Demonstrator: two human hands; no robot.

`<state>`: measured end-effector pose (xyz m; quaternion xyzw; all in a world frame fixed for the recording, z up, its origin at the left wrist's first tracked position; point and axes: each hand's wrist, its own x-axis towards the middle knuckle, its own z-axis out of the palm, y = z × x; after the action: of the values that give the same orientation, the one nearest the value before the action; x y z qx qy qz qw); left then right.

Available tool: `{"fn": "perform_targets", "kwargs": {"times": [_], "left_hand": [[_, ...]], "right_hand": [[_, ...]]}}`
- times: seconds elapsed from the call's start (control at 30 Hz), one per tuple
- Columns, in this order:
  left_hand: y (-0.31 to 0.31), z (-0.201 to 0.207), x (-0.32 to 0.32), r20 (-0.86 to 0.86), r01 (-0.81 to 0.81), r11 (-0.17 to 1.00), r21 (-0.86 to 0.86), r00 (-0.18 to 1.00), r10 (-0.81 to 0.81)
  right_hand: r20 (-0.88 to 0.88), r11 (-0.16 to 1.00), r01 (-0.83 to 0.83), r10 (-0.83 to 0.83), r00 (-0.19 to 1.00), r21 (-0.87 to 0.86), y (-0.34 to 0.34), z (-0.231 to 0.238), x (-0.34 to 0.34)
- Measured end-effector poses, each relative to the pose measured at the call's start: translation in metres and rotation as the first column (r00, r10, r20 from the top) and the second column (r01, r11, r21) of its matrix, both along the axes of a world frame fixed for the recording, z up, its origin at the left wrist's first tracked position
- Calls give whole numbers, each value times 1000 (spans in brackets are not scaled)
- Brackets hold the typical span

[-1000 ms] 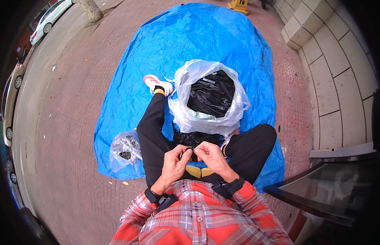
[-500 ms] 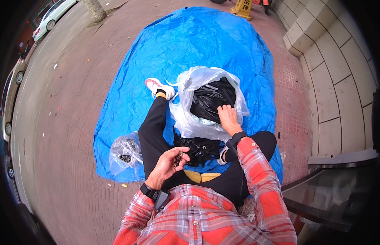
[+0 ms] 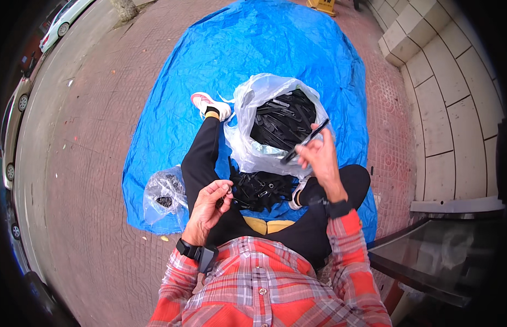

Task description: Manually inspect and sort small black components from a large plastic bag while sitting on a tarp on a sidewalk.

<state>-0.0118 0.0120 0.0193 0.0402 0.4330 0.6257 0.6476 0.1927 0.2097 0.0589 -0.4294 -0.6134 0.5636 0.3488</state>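
My right hand [image 3: 320,158] grips a slim black strip [image 3: 306,143] near the right rim of a clear plastic bag [image 3: 243,131]. The bag holds many similar black strips [image 3: 283,122] and stands between my legs on a blue tarp [image 3: 220,60]. Over my left thigh, my left hand [image 3: 210,204] pinches a small shiny metal piece [image 3: 229,189] between thumb and fingertips; its exact kind is too small to make out. Beside that hand lies a pile of black strips with metal bits [image 3: 262,191], between the bag and my lap.
A smaller clear bag [image 3: 165,196] with dark small pieces sits left of my left leg. A tiled wall [image 3: 449,114] runs along the right, with a dark glass-topped object [image 3: 427,253] at lower right. Parked cars [image 3: 16,131] line the far left, beyond the brick pavement [image 3: 95,141].
My right hand has come out of the large bag, toward me and to the right, with a black strip in it. My left hand has risen slightly, its fingertips now pinched together.
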Motion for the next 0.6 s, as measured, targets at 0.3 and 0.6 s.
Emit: {"fn": "perform_targets", "kwargs": {"times": [0.3, 0.6], "left_hand": [[9, 33, 33, -51, 169, 985, 38, 985, -167], [4, 27, 31, 228, 117, 992, 48, 965, -125]], "right_hand": [[-134, 962, -132, 102, 986, -240, -77, 7, 11], [-161, 949, -60, 10, 987, -311, -100, 5, 11]]}}
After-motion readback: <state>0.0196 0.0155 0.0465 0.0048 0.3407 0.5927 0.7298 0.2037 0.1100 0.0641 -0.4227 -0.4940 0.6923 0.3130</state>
